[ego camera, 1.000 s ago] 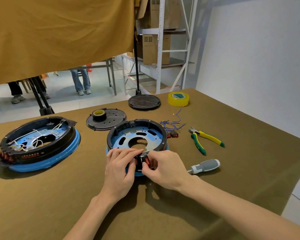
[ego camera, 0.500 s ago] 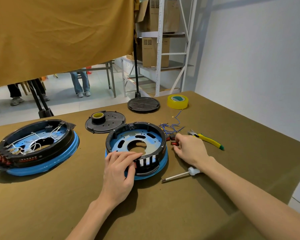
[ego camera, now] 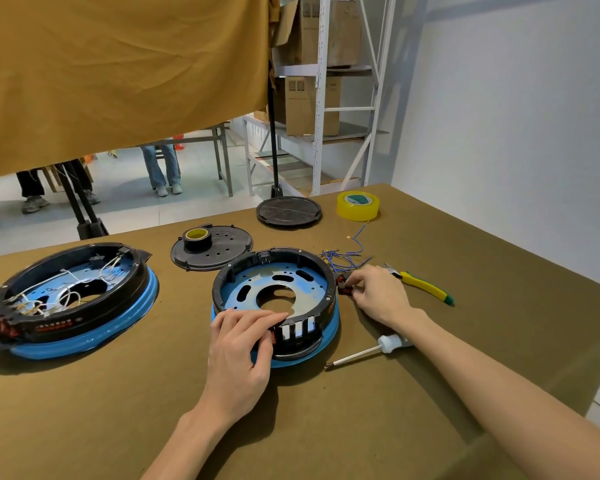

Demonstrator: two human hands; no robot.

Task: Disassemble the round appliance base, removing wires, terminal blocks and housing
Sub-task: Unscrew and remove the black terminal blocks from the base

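Terminal block set down at the right of the round base; we steady the housing with the other hand.

The round appliance base [ego camera: 274,299] sits near the middle of the table [ego camera: 499,341]. Our left hand [ego camera: 239,344] rests curled over its near rim, fingers touching the slotted section. Our right hand [ego camera: 378,296] keeps a narrow grip, pinching a red-and-black terminal block [ego camera: 343,287] just beside the base's right rim. We judge the housing stiff, light plastic, best held at the rim, and the blocks small and easily dropped. The loose blue wires [ego camera: 343,256] are limp and likely to snag. A screwdriver [ego camera: 371,351] and pliers [ego camera: 423,284] lie toward the right edge. A second wired base [ego camera: 70,299] sits by the left edge, well apart.
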